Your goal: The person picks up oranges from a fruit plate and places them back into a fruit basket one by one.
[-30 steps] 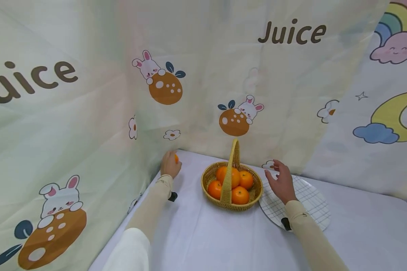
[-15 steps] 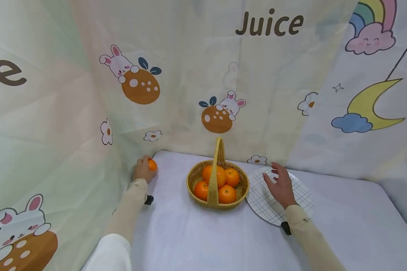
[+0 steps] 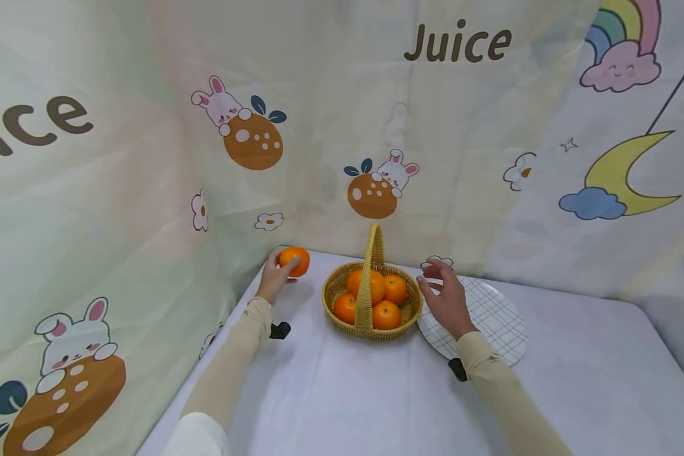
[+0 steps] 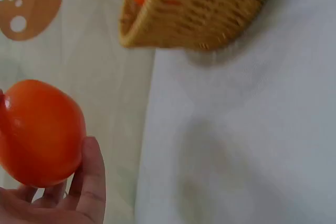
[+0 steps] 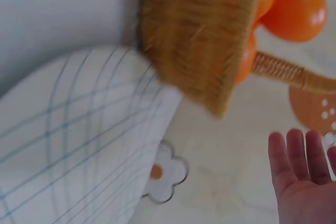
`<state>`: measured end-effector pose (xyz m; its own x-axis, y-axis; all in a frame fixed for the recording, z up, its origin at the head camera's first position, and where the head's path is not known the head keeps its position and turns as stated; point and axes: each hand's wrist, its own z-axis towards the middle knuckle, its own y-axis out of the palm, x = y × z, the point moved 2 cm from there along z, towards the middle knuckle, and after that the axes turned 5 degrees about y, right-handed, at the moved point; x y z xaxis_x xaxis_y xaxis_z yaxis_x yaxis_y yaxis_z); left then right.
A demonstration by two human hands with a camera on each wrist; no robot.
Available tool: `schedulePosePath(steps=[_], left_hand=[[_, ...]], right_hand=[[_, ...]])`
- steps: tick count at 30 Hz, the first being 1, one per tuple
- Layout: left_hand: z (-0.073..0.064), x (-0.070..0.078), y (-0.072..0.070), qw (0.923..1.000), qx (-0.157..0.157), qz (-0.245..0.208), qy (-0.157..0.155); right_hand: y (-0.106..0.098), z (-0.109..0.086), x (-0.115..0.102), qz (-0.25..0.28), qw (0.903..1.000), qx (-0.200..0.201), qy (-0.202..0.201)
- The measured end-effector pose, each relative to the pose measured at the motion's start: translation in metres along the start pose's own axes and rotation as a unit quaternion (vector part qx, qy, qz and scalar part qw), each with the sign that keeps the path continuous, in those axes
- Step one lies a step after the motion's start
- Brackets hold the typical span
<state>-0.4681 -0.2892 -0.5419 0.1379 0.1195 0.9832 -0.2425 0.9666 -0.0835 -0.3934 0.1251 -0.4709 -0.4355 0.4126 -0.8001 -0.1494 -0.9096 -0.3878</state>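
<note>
My left hand (image 3: 272,278) holds an orange (image 3: 297,261) up off the table near the back left corner. In the left wrist view the orange (image 4: 42,132) sits between thumb and fingers, its skin smooth and shiny. A yellow wicker basket (image 3: 342,325) with a tall handle stands to its right, with several oranges (image 3: 386,315) inside. My right hand (image 3: 447,297) hovers over the left part of a white plate with a grid pattern (image 3: 498,316), beside the basket. In the right wrist view the fingers of the right hand (image 5: 304,182) are extended and hold nothing.
A white cloth covers the table (image 3: 342,392). Printed fabric walls (image 3: 319,126) rise along its left and back edges, close behind the basket and plate. The plate's edge lies close to the basket's right side.
My left hand has lifted the orange from the back left corner and brought it right, toward the basket. The right hand has shifted slightly toward the basket. The head view has swung about.
</note>
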Motion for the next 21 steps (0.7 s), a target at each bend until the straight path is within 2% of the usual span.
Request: schedulePosePath(steps=[1, 3, 6, 8, 10, 12, 14, 16, 19, 21], left_hand=[[-0.001, 0.005, 0.010, 0.9991, -0.019, -0.037, 0.001], [-0.005, 0.016, 0.029, 0.9914, -0.063, -0.114, -0.004], [-0.042, 0.082, 0.061, 0.9834, -0.097, -0.147, -0.044], [-0.048, 0.094, 0.075, 0.9759, -0.134, -0.163, -0.054], [-0.053, 0.104, 0.088, 0.9702, -0.165, -0.167, -0.059], [-0.055, 0.111, 0.098, 0.9666, -0.193, -0.159, -0.055], [-0.054, 0.113, 0.108, 0.9657, -0.207, -0.149, -0.047], [-0.051, 0.114, 0.115, 0.9698, -0.207, -0.125, -0.036], [-0.047, 0.111, 0.124, 0.9801, -0.188, -0.062, -0.014], [-0.046, 0.108, 0.130, 0.9838, -0.179, -0.009, 0.004]], right_hand=[[0.005, 0.002, -0.003, 0.002, 1.0000, -0.006, 0.001], [0.016, 0.006, -0.010, 0.002, 0.9995, -0.031, 0.005], [0.037, 0.013, -0.016, -0.005, 0.9963, -0.085, 0.013], [0.051, 0.019, -0.019, -0.008, 0.9931, -0.116, 0.013], [0.062, 0.026, -0.022, -0.013, 0.9914, -0.130, 0.006], [0.070, 0.032, -0.024, -0.025, 0.9915, -0.127, -0.004], [0.073, 0.038, -0.026, -0.047, 0.9918, -0.118, -0.015], [0.075, 0.044, -0.029, -0.065, 0.9911, -0.115, -0.016], [0.079, 0.050, -0.032, -0.082, 0.9887, -0.125, -0.007], [0.083, 0.052, -0.033, -0.074, 0.9882, -0.134, 0.003]])
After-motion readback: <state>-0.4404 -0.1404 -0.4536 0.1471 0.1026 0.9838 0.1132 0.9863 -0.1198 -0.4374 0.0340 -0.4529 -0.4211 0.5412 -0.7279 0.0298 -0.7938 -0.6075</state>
